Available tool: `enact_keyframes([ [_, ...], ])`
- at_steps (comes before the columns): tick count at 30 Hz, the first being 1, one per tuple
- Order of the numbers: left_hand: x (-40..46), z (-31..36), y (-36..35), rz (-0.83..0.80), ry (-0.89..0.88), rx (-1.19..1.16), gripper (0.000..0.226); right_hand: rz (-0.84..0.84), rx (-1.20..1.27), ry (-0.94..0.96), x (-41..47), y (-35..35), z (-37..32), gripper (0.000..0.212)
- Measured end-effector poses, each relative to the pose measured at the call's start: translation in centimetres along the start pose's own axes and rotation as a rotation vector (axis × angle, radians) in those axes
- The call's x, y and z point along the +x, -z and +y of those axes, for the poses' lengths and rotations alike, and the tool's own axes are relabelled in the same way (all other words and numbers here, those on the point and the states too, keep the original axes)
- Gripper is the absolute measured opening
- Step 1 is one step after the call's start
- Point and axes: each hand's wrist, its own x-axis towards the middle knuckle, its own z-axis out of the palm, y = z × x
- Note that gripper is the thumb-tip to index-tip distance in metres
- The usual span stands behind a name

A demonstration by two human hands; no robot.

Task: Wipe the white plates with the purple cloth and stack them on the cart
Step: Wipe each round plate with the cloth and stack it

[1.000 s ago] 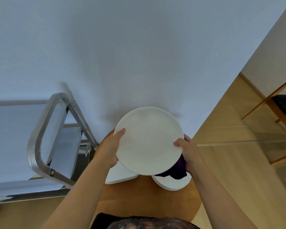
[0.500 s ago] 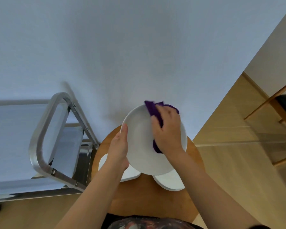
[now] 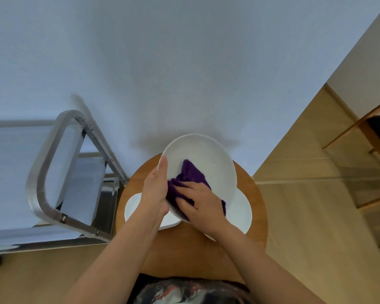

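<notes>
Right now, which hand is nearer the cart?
Left. The left hand holds the raised plate at its rim on the side facing the cart. The right hand presses the cloth on the plate's face, farther from it.

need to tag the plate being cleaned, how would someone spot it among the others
Find the round wooden table beside the metal cart. Two white plates lie flat on it; the third plate is lifted above them, gripped at its rim by the left hand, the right hand pressing a purple cloth on it.
</notes>
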Motion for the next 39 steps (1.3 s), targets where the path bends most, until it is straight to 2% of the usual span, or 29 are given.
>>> enact_keyframes([
  [3, 0.7, -1.5, -0.3, 0.030, 0.050, 0.002, 0.029, -0.214, 0.025, -0.095, -0.8, 1.0, 2.3, 0.033],
  [7, 2.2, -5.0, -0.7, 0.034, 0.149, 0.058, 0.036, -0.558, -0.149, -0.227, -1.3, 3.6, 5.2, 0.028],
  [9, 3.2, -6.9, -0.9, 0.060, 0.181, 0.058, 0.036, -0.606, -0.188, -0.335, -1.5, 4.7, 7.4, 0.030],
  [11, 4.2, -8.9, -1.5, 0.082, 0.236, 0.055, 0.037, -0.490, -0.054, -0.505, -1.9, 5.6, 9.6, 0.035],
  [15, 5.7, -12.5, -3.3, 0.136, 0.360, 0.106, 0.050, -0.043, 0.299, -0.826, -2.4, 6.4, 13.4, 0.036],
  [17, 6.3, -13.8, -4.0, 0.178, 0.394, 0.148, 0.049, 0.071, 0.307, -0.889, -2.8, 6.4, 14.9, 0.035],
  [21, 7.4, -15.4, -5.5, 0.190, 0.423, 0.185, 0.043, 0.188, 0.352, -0.907, -3.7, 6.0, 16.7, 0.041],
  [28, 8.6, -16.9, -7.1, 0.232, 0.410, 0.246, 0.027, 0.242, 0.430, -0.947, -3.7, 5.7, 19.1, 0.033],
  [31, 8.5, -17.8, -6.9, 0.235, 0.237, 0.507, 0.029, 0.216, 0.421, -0.928, -3.1, 5.5, 19.8, 0.036],
  [35, 9.1, -18.7, -6.4, 0.280, 0.002, 0.923, 0.045, 0.127, 0.417, -0.944, -2.5, 4.6, 20.1, 0.032],
  [37, 9.6, -19.0, -6.1, 0.332, 0.011, 0.986, 0.045, 0.090, 0.432, -0.954, -2.4, 4.0, 20.1, 0.033],
  [39, 9.8, -19.6, -5.6, 0.313, 0.086, 1.046, 0.046, 0.081, 0.438, -0.967, -2.3, 3.4, 19.8, 0.032],
])
